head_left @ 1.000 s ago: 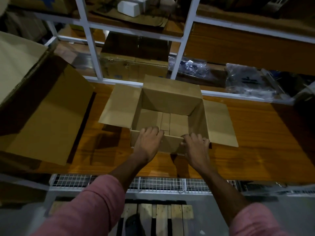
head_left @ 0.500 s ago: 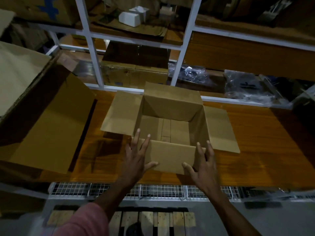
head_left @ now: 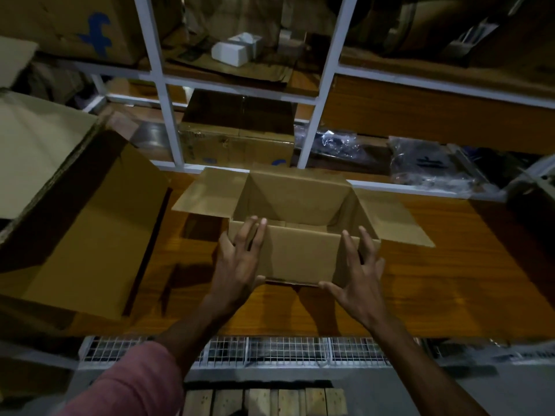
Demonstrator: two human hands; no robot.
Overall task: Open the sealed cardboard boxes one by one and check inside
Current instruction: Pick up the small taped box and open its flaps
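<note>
Hands first: the left hand (head_left: 240, 259) lies with straight, slightly spread fingers against the near flap of the small brown open cardboard box (head_left: 297, 211), its fingertips up at the fold of that flap and its thumb hooked at the flap's lower edge. The right hand (head_left: 357, 274) is spread wide at the flap's right end, fingers fanned over the box's near right corner, thumb pointing left under the flap's lower edge; whether its palm touches the cardboard cannot be told. The box stands at the middle of the orange-brown wooden counter (head_left: 450, 280), its side flaps folded out flat to left and right and its far flap upright; only bare cardboard shows inside. A pink sleeve (head_left: 129, 382) covers the left forearm. Left of the box lies a large brown cardboard carton (head_left: 75, 223) with open flaps. Behind stand white metal shelf posts (head_left: 163, 115), clear plastic bags (head_left: 432, 163), and a small white box (head_left: 237, 49) on the upper shelf.
</note>
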